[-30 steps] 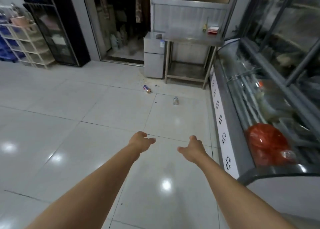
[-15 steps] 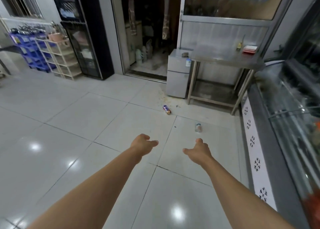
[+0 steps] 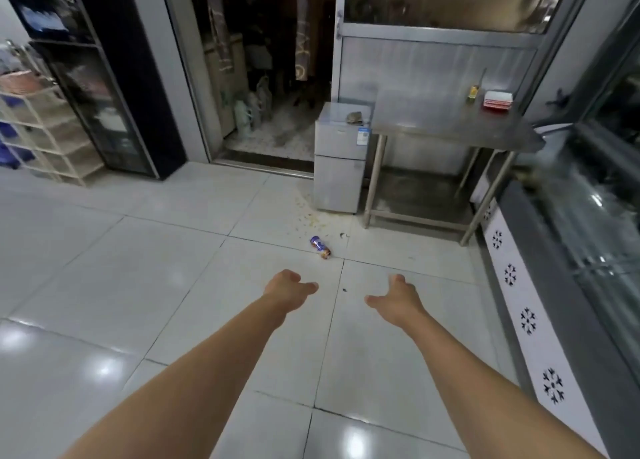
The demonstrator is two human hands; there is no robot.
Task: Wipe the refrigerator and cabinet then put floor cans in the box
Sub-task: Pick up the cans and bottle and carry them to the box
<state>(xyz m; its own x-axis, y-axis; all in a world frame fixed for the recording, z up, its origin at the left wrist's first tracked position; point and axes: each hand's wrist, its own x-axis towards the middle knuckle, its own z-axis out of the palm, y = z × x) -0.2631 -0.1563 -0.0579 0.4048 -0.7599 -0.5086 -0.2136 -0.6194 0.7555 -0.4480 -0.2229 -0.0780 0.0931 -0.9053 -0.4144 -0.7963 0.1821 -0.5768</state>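
Observation:
A purple can (image 3: 320, 247) lies on its side on the white tiled floor, a little ahead of my hands. My left hand (image 3: 287, 287) is stretched forward, empty, fingers loosely apart, just short of the can and to its left. My right hand (image 3: 398, 295) is also stretched out and empty, to the can's right. A small silver refrigerator (image 3: 341, 167) stands beyond the can with a crumpled cloth (image 3: 354, 117) on its top. No box is in view.
A steel table (image 3: 450, 126) stands right of the refrigerator with a red-and-white pack (image 3: 498, 98) on it. A glass display freezer (image 3: 561, 250) runs along the right. A black glass-door cabinet (image 3: 104, 112) and beige shelf rack (image 3: 45, 136) stand at left. Crumbs (image 3: 311, 216) litter the floor.
The view has advanced toward the refrigerator and the purple can. The small silver can seen on the floor earlier is now out of sight behind my right hand. Both hands stay empty.

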